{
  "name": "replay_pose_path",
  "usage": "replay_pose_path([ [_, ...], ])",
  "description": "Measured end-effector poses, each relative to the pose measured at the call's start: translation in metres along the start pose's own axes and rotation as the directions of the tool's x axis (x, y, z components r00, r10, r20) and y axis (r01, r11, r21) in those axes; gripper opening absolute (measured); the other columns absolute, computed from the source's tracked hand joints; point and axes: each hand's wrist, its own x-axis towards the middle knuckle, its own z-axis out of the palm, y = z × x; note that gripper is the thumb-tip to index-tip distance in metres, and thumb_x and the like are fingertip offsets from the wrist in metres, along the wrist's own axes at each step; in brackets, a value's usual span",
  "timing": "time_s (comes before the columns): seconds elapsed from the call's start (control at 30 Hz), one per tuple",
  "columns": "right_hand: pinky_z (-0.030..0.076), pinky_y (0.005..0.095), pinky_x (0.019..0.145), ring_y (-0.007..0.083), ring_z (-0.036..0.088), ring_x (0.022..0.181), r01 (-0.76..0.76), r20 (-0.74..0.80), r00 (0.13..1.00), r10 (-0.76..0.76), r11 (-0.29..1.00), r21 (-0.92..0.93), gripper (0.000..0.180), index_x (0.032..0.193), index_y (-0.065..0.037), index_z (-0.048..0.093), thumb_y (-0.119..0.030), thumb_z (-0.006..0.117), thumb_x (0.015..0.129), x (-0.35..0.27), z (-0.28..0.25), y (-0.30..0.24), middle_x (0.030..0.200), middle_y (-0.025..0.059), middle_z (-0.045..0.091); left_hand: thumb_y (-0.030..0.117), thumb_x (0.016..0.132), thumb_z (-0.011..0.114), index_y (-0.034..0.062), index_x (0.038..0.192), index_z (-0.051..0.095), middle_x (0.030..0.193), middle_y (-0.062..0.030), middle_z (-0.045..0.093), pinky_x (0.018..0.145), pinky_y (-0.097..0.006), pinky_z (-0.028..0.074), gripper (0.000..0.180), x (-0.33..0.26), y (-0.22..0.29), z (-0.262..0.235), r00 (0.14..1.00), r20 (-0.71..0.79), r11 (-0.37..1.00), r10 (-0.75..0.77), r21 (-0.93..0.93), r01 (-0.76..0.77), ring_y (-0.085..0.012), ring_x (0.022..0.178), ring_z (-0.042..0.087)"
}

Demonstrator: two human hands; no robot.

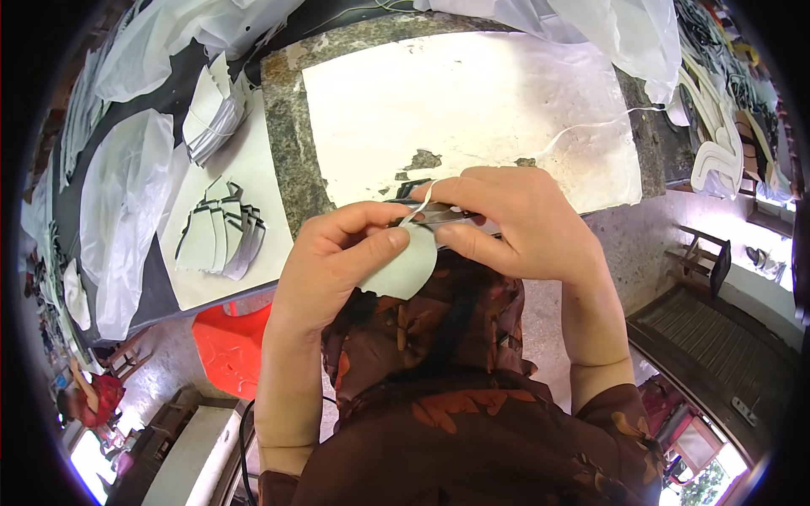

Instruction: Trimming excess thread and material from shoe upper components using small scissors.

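Above my lap, at the table's near edge, my left hand (337, 257) pinches a pale rounded flat piece (405, 268) between thumb and fingers. My right hand (527, 223) is closed around a slim silver metal tool (437, 216) that looks like small scissors, its tip at the piece's upper edge. A narrow white strip (425, 201) loops up between the two hands. Fingers hide part of the tool and of the strip. To the left, similar pale pieces with dark edges (221, 232) lie fanned out on white board, and a tied bundle of pale pieces (213, 116) lies beyond them.
A stained white sheet (472, 110) covers a worn grey board (291, 126) before me. Clear plastic bags (126, 211) lie at the left and along the back. Pale curved strips (709, 126) hang at the right. A red stool (229, 350) stands below the table's left side.
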Motion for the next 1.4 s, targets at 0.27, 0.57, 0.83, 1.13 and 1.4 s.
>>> replay_pose_path([
  [0.27,0.053,0.0441,0.070,0.0326,0.068,0.082,0.066,-0.009,0.998,-0.065,0.996,0.059,0.034,0.112,-0.012,0.073,-0.042,0.064,0.101,0.003,-0.001,0.003,0.086,0.0084,0.068,0.004,0.096,0.074,-0.0026,0.121,0.074,0.101,-0.0012,0.074,0.081,-0.022,0.052,0.025,0.004,-0.003,0.003,0.999,0.016,0.998,0.037,0.057,-0.038,-0.0058,0.090,0.065],
  [0.57,0.052,0.0442,0.067,0.0310,0.068,0.080,0.103,-0.028,0.994,-0.104,0.995,-0.015,0.029,0.109,-0.012,0.073,-0.039,0.064,0.101,0.003,0.000,0.007,0.084,0.0069,0.067,0.007,0.099,0.075,-0.0015,0.119,0.075,0.091,0.0056,0.068,0.070,-0.018,0.042,0.022,0.007,-0.003,0.013,0.999,0.009,0.998,0.047,0.042,-0.048,-0.0008,0.081,0.055],
  [0.83,0.053,0.0407,0.067,0.0292,0.069,0.078,0.059,-0.127,0.991,-0.045,0.992,0.109,0.027,0.103,-0.009,0.076,-0.034,0.067,0.100,0.001,0.010,0.010,0.082,0.0076,0.070,0.009,0.099,0.075,-0.0012,0.118,0.076,0.091,0.0054,0.068,0.069,-0.019,0.042,0.021,0.009,-0.006,0.012,0.999,0.022,0.999,0.041,0.034,-0.042,-0.0011,0.080,0.054],
  [1.13,0.044,0.0283,0.063,0.0074,0.051,0.071,-0.281,0.087,0.957,0.278,0.804,0.523,0.021,0.093,0.000,0.069,-0.020,0.075,0.091,0.010,0.014,-0.012,0.074,0.0004,0.060,0.011,0.097,0.077,0.0033,0.112,0.071,0.077,0.0072,0.059,0.064,-0.021,0.040,0.018,-0.003,-0.004,0.010,0.991,-0.026,0.985,0.133,0.114,-0.129,-0.0013,0.072,0.049],
  [1.4,0.043,0.0252,0.066,0.0064,0.050,0.073,-0.277,0.028,0.949,0.315,0.787,0.552,0.009,0.091,0.001,0.066,-0.007,0.070,0.094,0.014,0.027,-0.030,0.076,-0.0009,0.059,0.023,0.096,0.078,0.0039,0.096,0.072,0.081,0.0013,0.065,0.070,-0.026,0.046,0.020,-0.025,-0.007,-0.021,0.978,-0.051,0.958,0.203,0.216,-0.187,-0.0069,0.076,0.055],
])
